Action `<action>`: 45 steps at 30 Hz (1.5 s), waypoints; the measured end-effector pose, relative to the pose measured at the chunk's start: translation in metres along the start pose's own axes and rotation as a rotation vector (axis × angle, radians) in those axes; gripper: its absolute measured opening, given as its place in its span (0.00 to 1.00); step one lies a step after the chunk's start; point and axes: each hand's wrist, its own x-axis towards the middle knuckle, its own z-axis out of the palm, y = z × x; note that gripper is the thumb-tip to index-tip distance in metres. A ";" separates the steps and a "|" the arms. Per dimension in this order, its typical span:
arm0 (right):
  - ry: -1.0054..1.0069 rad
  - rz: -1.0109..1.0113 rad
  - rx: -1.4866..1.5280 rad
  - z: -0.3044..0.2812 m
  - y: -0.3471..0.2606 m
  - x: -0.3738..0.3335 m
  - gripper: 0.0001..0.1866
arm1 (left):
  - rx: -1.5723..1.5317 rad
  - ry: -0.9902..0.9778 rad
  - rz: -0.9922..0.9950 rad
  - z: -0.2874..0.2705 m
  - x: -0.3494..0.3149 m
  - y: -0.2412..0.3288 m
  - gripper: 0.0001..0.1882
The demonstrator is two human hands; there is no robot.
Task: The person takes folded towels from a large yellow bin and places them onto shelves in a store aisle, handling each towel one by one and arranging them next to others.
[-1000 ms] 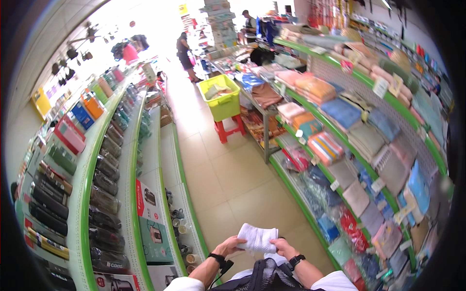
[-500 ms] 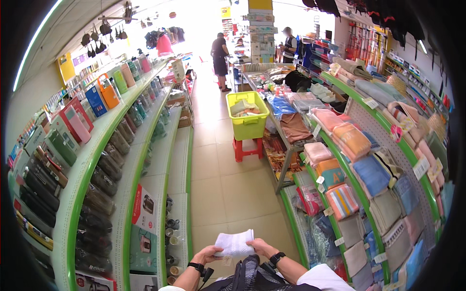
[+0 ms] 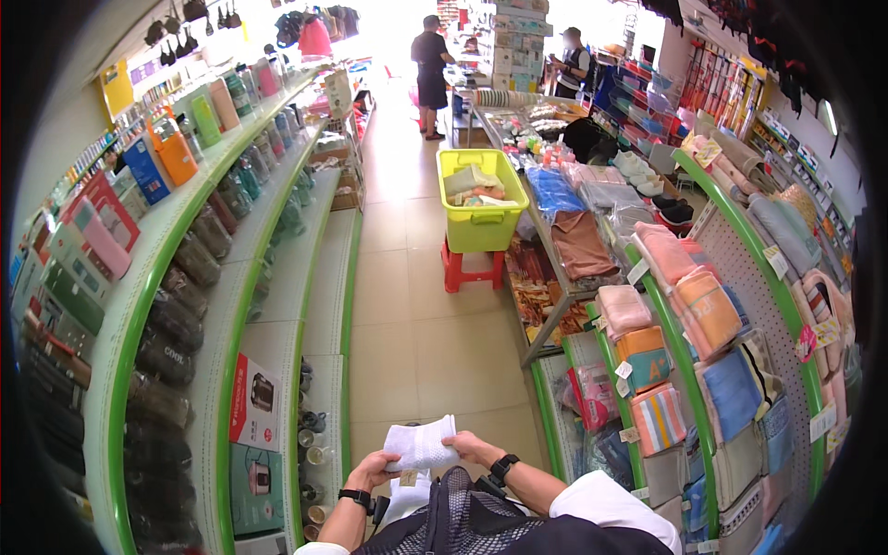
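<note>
Between my two hands, just in front of my body, is a folded white towel (image 3: 422,444) with a textured band. My left hand (image 3: 374,470) grips its left edge, while my right hand (image 3: 476,448) pinches its right corner. A small tag (image 3: 408,478) hangs below the towel. Each wrist wears a dark band. To the right, the closest goods are stacks of folded towels on green-edged shelves, among them a striped towel (image 3: 659,421), an orange towel (image 3: 642,357) and a blue towel (image 3: 737,388).
A yellow-green bin (image 3: 483,216) holding folded cloths stands on a red stool (image 3: 472,268) in the tiled aisle. Shelves of bottles and tumblers (image 3: 171,324) line the left. A goods table (image 3: 555,305) stands ahead on the right. Two people (image 3: 429,74) are farther off.
My view has shifted, so the bin and people sit differently in the picture. Both hands still hold the towel, which appears slightly farther left and higher, with its tag now showing below.
</note>
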 end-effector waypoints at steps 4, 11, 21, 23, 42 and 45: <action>0.047 0.036 0.091 -0.001 -0.060 0.045 0.14 | 0.023 -0.018 -0.021 -0.004 0.038 0.074 0.11; 0.201 0.016 0.069 -0.008 -0.169 0.119 0.15 | 0.145 -0.155 -0.058 -0.007 0.124 0.219 0.13; 0.289 -0.037 0.468 -0.044 -0.253 0.178 0.16 | 0.243 -0.254 -0.185 0.014 0.226 0.361 0.14; 0.300 -0.029 0.528 -0.059 -0.259 0.190 0.16 | 0.203 -0.292 -0.230 0.028 0.238 0.384 0.13; -0.057 -0.293 0.354 -0.265 -0.560 0.350 0.15 | -0.279 -0.346 -0.083 0.188 0.398 0.654 0.21; 0.019 -0.277 0.354 -0.306 -0.595 0.363 0.14 | -0.098 -0.285 -0.040 0.222 0.443 0.680 0.22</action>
